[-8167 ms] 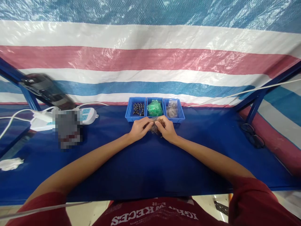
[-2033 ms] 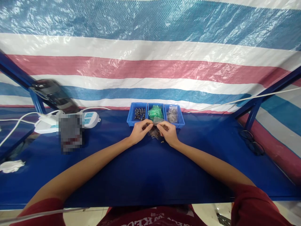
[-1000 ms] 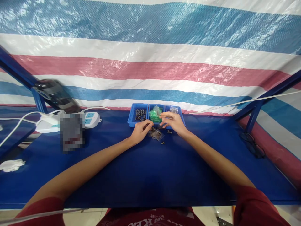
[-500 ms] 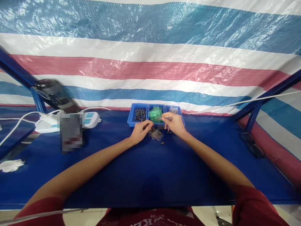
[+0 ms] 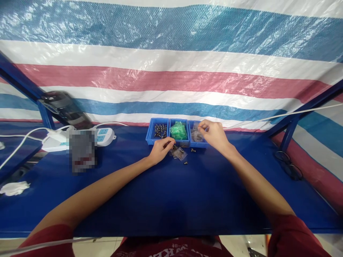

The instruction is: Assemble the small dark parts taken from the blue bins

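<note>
Three blue bins stand joined in a row at the back of the blue table. Dark screws (image 5: 160, 130) lie in the left bin (image 5: 150, 132), green bags (image 5: 178, 130) in the middle one, and clear bags (image 5: 196, 135) in the right one. My right hand (image 5: 212, 132) is over the right bin, its thumb and fingertips pinched on something I cannot make out. At the front of the left and middle bins, my left hand (image 5: 161, 150) has its fingertips pinched together. Beside it lie small clear bags with screws (image 5: 179, 153). Loose screws (image 5: 193, 150) rest on the table.
A power strip (image 5: 105, 136) with white cables and a dark bottle (image 5: 65, 109) are at the back left, behind a blurred-out object (image 5: 82, 151). Crumpled white tissue (image 5: 14, 188) lies far left. Glasses (image 5: 288, 165) lie at the right, near a blue frame post.
My right hand has moved right, from over the middle bin to the right bin. The clear item it held is no longer plainly visible in it. My left hand has barely moved.
</note>
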Available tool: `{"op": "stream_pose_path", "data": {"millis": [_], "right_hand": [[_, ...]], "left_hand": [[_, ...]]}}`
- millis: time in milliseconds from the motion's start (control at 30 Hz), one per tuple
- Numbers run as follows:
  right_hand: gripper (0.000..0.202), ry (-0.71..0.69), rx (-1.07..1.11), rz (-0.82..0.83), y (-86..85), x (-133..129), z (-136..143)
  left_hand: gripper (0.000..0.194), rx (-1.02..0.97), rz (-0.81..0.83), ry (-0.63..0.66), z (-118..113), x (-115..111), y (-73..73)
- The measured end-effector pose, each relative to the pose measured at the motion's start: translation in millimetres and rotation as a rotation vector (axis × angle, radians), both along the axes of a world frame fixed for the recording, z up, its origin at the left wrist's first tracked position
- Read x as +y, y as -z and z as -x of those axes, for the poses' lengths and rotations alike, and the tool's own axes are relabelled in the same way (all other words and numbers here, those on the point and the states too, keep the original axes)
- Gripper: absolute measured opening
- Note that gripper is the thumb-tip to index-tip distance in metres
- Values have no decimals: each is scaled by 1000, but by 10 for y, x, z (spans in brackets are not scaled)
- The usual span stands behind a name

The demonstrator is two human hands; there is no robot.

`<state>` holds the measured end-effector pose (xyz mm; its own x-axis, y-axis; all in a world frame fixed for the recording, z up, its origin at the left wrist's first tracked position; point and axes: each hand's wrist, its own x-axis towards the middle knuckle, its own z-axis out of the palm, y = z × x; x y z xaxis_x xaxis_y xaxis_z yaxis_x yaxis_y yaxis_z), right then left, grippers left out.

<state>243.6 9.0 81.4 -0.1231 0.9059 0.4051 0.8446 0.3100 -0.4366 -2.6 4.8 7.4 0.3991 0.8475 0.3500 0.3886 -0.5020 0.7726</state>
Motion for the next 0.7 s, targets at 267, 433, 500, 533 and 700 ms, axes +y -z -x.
{"op": "stream_pose_path", "data": {"millis": [267,433,500,533,700], "right_hand": [[19,-204,-723,405,171,-280,287],[20,-188,-807,434,301,-290,347],[21,-187,-805,430,322,-292,373],[21,-187,-800,430,331,-295,389],[22,-213,-769,399,377,-324,502]], "left_hand": [[32,7,-7,0,-3,-15,-20],[31,11,-3,1,-7,-13,-19],[31,15,-5,2,-7,-12,-16],[32,17,-6,3,-6,-11,-15],[31,18,-11,11,-6,-12,-21]]}}
